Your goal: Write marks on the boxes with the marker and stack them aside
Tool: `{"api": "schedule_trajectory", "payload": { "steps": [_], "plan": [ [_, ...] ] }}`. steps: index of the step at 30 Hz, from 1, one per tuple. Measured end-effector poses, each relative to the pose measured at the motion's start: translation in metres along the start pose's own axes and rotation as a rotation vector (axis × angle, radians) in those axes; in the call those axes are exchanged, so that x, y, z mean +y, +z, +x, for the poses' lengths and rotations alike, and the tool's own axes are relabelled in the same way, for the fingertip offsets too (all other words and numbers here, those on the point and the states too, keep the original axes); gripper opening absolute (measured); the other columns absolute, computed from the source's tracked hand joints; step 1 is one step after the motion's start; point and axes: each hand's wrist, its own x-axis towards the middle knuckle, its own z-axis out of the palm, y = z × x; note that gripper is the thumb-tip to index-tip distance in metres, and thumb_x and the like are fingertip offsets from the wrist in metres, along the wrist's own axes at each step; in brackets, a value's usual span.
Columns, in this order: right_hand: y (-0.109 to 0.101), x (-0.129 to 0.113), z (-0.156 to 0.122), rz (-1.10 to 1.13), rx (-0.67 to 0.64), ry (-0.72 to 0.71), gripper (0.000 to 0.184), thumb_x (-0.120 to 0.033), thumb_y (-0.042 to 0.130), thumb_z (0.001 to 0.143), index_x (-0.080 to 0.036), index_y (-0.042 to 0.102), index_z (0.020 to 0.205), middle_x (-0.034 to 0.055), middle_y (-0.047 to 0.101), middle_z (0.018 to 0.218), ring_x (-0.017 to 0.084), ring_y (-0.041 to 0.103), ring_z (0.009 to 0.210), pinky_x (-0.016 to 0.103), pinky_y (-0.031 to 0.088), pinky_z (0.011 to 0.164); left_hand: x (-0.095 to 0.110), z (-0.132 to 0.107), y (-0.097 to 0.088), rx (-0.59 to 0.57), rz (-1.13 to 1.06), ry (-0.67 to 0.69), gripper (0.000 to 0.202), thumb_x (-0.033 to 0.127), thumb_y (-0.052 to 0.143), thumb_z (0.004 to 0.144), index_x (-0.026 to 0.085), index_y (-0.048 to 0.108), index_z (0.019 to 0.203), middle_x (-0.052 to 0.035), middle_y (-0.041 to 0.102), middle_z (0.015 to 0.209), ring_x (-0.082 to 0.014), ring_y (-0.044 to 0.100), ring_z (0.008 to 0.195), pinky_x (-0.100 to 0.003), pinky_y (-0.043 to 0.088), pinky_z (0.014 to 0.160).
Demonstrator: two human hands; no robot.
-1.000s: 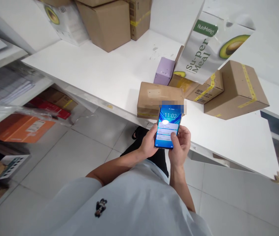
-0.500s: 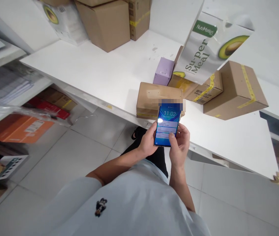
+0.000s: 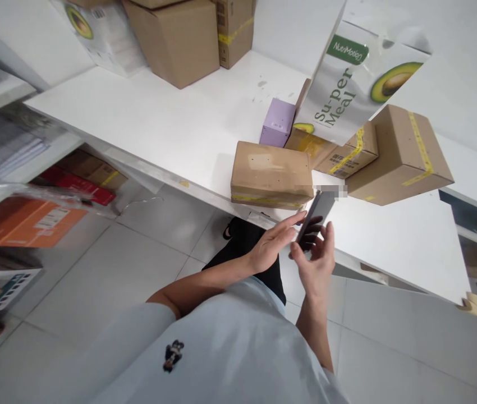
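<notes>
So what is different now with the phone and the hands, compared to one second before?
The phone has been turned edge-on, so its lit screen no longer faces the camera. The right hand alone grips it now. The left hand has let go and opened flat, fingers stretched toward the phone. The taped brown box, the purple box and the white table stayed as they were.
</notes>
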Motion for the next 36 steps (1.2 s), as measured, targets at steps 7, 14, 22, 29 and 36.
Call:
{"api": "schedule_trajectory", "payload": {
  "steps": [7,14,22,29,36],
  "plan": [
    [-0.04,0.038,0.067,-0.588,0.189,0.138,0.113,-0.043,0.075,0.064,-0.01,0.025,0.159,0.0262,0.052,0.145,0.044,0.051,0.133,0.061,0.04,0.11,0.017,0.019,-0.074,0.566,0.734,0.631,0.038,0.05,0.068,0.088,0.026,0.07,0.118,-0.0075,0.067,0.124,-0.0261,0.057,0.127,-0.046,0.039,0.116],
    [-0.044,0.073,0.099,-0.778,0.073,0.148,0.108,-0.047,0.069,0.066,-0.001,0.03,0.155,0.0311,0.055,0.141,0.048,0.048,0.13,0.063,0.036,0.11,0.01,0.041,-0.13,0.704,0.681,0.363,0.068,0.073,0.057,0.087,0.027,0.054,0.137,-0.0129,0.059,0.141,-0.0288,0.056,0.133,-0.046,0.044,0.112],
    [-0.021,0.051,0.097,-0.511,0.045,-0.062,0.08,-0.06,0.054,0.084,-0.006,0.052,0.144,0.0255,0.052,0.149,0.038,0.046,0.138,0.056,0.037,0.115,0.012,0.044,-0.135,0.594,0.637,0.218,0.082,0.08,0.04,0.09,0.018,0.059,0.139,-0.0148,0.053,0.153,-0.0301,0.045,0.147,-0.046,0.033,0.124],
    [0.031,0.006,0.085,-0.319,-0.179,-0.21,0.065,-0.062,0.06,0.084,-0.018,0.062,0.132,0.0147,0.068,0.114,0.032,0.057,0.117,0.054,0.048,0.101,0.024,0.034,-0.134,0.526,0.753,0.189,0.078,0.077,0.031,0.094,0.02,0.064,0.136,-0.0127,0.062,0.145,-0.0292,0.049,0.144,-0.048,0.037,0.122],
    [0.021,-0.014,0.064,-0.032,-0.233,-0.393,0.064,-0.051,0.066,0.085,-0.029,0.051,0.143,0.0069,0.057,0.113,0.022,0.06,0.103,0.044,0.054,0.091,0.085,0.015,-0.142,0.594,0.773,0.197,0.076,0.079,0.029,0.093,0.028,0.063,0.139,-0.0103,0.06,0.146,-0.0318,0.061,0.128,-0.043,0.062,0.088]
  ]
}}
